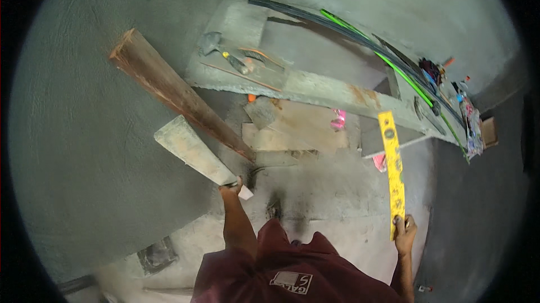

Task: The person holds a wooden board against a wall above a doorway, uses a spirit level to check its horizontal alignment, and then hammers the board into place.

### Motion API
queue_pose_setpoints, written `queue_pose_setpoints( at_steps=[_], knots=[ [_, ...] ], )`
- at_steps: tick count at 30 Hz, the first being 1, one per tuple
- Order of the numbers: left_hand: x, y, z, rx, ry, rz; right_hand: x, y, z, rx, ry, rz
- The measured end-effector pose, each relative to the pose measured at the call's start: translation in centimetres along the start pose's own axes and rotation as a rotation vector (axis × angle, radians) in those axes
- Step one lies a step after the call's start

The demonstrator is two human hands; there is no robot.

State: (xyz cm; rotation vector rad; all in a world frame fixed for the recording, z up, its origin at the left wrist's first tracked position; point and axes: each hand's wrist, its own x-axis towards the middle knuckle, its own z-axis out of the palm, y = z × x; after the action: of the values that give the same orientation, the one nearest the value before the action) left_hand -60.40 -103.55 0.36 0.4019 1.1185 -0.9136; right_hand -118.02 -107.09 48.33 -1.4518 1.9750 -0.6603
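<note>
My left hand (pixel 232 186) is closed around the lower end of a long, pale, mortar-stained board (pixel 194 152). The board slants up and to the left, beside a brown wooden post (pixel 174 92). At the right, my right hand (pixel 405 234) grips a yellow spirit level (pixel 394 171) near its lower end, with the level held nearly upright. Its upper end overlaps the front of a concrete counter (pixel 332 87). My two hands are well apart. What part of each palm touches the tools is hidden.
On the counter lie a trowel with a black and yellow handle (pixel 235 63), a flat plastering board (pixel 253 72), dark strips (pixel 309 16) and a green pole (pixel 408 78). Clutter (pixel 471 120) and a cardboard box (pixel 489 132) fill its right end. Below is a pink item (pixel 338 119).
</note>
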Motion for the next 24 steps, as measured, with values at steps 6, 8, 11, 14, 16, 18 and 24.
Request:
queue_pose_setpoints(
  at_steps=[6,8,11,14,16,18,24],
  knots=[
    [2.3,3.5,2.0,-0.096,0.006,0.158,14.8,-15.1,9.5,0.038,0.034,-0.357],
    [2.6,5.2,2.7,-0.176,0.014,0.177,19.6,-20.9,13.6,0.053,-0.013,-0.462],
    [2.4,4.5,2.2,-0.271,-0.048,0.233,26.1,-29.5,21.9,0.271,-0.182,-0.501],
    [0.4,2.4,3.8,-0.368,-0.109,0.325,30.0,-38.2,30.1,0.457,-0.430,-0.355],
    [-0.3,2.4,3.8,-0.389,-0.164,0.290,32.0,-42.8,35.4,0.508,-0.562,-0.348],
    [-0.9,1.7,4.1,-0.402,-0.210,0.363,33.2,-46.3,40.4,0.480,-0.601,-0.356],
    [-0.1,0.6,4.0,-0.368,-0.021,0.422,34.4,-52.3,50.7,0.457,-0.740,-0.312]
  ],
)
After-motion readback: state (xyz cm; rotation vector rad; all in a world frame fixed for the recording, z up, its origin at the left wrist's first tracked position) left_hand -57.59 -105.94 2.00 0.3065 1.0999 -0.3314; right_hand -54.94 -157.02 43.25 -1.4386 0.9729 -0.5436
